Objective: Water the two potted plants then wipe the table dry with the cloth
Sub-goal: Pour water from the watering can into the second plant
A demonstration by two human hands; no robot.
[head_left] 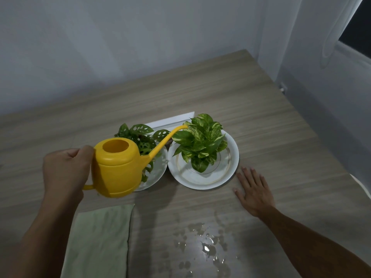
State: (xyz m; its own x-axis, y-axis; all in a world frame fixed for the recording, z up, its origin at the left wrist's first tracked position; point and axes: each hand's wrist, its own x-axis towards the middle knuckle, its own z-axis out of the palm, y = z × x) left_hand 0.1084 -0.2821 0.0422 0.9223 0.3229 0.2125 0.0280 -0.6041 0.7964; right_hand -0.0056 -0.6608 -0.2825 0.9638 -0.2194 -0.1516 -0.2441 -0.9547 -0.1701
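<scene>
My left hand [66,169] grips the handle of a yellow watering can [116,169], held above the table with its long spout tip over the right plant's leaves. That right plant [200,141] has yellow-green variegated leaves and stands on a white plate [200,181]. Partly hidden behind the can is the left plant [140,135], dark green with holed leaves, on its own white plate [158,171]. My right hand [253,189] lies flat and open on the table, just right of the right plate. A pale green cloth [100,241] lies folded at the near left.
Spilled water [202,245] spreads in puddles and drops over the wooden table [271,127] near its front middle. A white flat object [170,121] lies behind the plants. Walls close off the back, and a window with a curtain [337,27] is at the right.
</scene>
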